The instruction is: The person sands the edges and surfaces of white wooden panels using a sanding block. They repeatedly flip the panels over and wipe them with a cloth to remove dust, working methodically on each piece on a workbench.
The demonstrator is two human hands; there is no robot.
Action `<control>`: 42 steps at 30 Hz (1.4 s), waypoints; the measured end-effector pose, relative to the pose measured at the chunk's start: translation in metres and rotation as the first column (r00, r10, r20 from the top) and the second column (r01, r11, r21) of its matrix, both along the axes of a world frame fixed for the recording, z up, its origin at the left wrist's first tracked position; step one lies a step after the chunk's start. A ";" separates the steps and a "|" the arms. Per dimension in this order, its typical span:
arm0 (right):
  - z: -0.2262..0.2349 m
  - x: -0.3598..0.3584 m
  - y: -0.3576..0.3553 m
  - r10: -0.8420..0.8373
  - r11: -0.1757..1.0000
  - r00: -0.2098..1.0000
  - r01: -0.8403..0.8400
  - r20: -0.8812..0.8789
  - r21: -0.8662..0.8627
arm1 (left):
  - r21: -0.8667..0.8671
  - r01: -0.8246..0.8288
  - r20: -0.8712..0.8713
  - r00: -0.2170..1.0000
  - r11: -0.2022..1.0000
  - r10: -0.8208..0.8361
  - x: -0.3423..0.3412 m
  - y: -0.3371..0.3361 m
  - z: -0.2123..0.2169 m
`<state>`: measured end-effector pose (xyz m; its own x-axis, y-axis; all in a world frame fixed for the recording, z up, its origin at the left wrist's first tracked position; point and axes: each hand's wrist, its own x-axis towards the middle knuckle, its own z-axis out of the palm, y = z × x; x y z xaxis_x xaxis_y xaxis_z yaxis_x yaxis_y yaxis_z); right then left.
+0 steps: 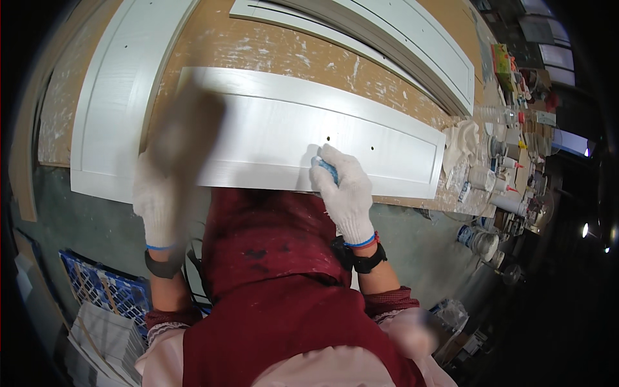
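A long white door panel (271,122) with a recessed centre lies along the near edge of the table. My right hand (345,193), in a white knit glove, is closed around a small blue piece (327,169) whose kind does not show. Its fingertips rest at the panel's near edge, close to two dark holes. My left hand (155,193), gloved too, is at the panel's near left corner. A blurred brown shape (193,122) covers part of this hand and of the panel; what it is, and whether the hand holds it, does not show.
Another white panel (122,97) lies at the left, and more panels (412,39) lie stacked at the back right. The tan tabletop (290,55) is paint-spotted. Bottles and tubs (509,180) crowd the right end. A blue crate (106,284) stands on the floor, lower left.
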<state>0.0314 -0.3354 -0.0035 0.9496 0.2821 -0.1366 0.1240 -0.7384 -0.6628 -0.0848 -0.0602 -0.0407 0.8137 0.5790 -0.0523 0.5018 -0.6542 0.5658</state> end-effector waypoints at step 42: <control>0.013 -0.006 0.038 0.143 0.990 0.989 -0.142 0.047 -0.017 | -0.493 -0.215 0.069 0.956 0.843 0.285 0.001 -0.004 0.004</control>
<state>0.0256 -0.2976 0.0098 0.9054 0.4135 -0.0964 0.2602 -0.7197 -0.6437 -0.0839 -0.0644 -0.0367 0.6637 0.6959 -0.2743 0.5081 -0.1503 0.8481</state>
